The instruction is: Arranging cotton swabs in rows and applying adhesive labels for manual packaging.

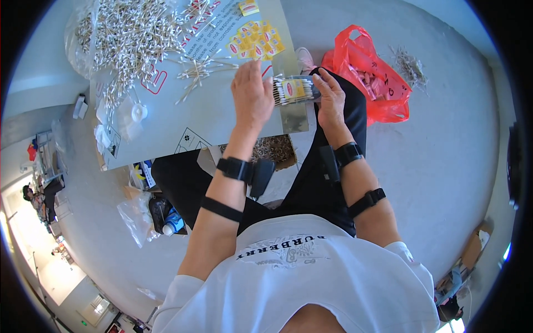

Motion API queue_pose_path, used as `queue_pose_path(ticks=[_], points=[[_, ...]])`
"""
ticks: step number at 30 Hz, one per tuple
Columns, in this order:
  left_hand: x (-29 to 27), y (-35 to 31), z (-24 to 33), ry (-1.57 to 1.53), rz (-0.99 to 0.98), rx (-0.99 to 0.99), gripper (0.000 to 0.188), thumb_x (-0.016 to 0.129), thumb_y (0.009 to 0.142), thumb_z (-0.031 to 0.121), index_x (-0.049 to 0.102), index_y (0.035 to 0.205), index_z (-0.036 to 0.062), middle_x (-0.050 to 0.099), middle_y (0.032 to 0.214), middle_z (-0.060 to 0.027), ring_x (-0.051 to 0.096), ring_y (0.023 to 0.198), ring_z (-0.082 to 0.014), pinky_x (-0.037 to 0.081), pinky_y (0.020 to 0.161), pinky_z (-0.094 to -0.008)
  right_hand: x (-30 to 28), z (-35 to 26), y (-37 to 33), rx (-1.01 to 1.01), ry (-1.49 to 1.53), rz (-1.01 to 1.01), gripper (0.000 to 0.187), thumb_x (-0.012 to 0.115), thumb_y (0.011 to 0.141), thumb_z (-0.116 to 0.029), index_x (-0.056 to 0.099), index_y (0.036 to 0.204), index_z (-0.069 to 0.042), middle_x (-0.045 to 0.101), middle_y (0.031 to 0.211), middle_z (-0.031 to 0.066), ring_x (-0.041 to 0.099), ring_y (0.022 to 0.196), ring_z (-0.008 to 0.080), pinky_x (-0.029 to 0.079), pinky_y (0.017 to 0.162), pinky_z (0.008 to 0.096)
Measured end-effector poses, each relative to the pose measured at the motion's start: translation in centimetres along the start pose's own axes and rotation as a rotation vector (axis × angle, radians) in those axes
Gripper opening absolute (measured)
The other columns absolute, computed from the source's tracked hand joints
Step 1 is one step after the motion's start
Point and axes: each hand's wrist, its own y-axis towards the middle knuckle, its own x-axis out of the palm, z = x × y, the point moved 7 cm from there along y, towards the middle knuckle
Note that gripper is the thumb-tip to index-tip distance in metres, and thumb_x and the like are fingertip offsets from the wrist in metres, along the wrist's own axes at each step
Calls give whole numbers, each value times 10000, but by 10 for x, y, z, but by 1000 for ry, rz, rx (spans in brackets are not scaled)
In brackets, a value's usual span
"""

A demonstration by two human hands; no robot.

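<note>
A clear pack of cotton swabs (286, 99) with a yellow label card (294, 87) lies across the gap between my hands, over the table's right edge. My right hand (331, 101) grips its right end, thumb on top. My left hand (252, 95) is held upright at the other end, fingers stretched out together and thumb beside the swab tips. Whether its palm presses on the tips is hard to see. Several loose swabs (199, 72) lie on the table left of that hand, and more yellow label cards (256, 41) are spread just beyond it.
A large heap of swabs (133, 39) covers the table's far left, partly in a clear bag. At right, a red plastic bag (363, 61) holding pink pieces stands on the floor near scattered swabs (410, 66). Under the table edge sits a cardboard box (286, 161) of swabs.
</note>
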Motion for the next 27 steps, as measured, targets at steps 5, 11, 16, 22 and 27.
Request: queue_pose_path(ticks=[5,11,16,22,27], points=[[16,-38,18,236,-175,-42,669,547,923,373,327,1428,-6,305,1499,-216,268,1407,-349,192,1125,-536,-2,6,-4,124,-179,38,419,754,834,-240,620,1160,-12,631,872,11,547,666,59,359,470,226],[20,-43,15,244,-278,-23,690,530,931,385,296,1460,7,218,1554,-190,184,1452,-321,128,1155,-525,3,12,-3,86,-191,-25,289,725,869,-291,640,944,-25,590,746,-12,501,630,45,359,479,228],[19,-46,14,267,-313,2,691,537,925,389,309,1459,14,216,1559,-176,183,1456,-299,134,1159,-513,5,16,-2,142,-200,-36,269,701,894,-285,612,875,-32,573,752,-22,488,667,44,392,569,220],[19,-42,17,259,-340,90,699,552,915,399,340,1437,-16,230,1555,-169,188,1455,-288,148,1162,-502,5,16,0,65,-167,-49,254,689,906,-265,589,831,-44,564,755,-20,470,695,41,405,615,228],[21,-37,17,181,-306,171,662,558,918,359,361,1416,-31,295,1517,-183,255,1425,-314,187,1157,-482,3,16,1,11,-171,-32,237,682,913,-237,578,820,-44,556,753,-24,463,697,44,402,616,230]])
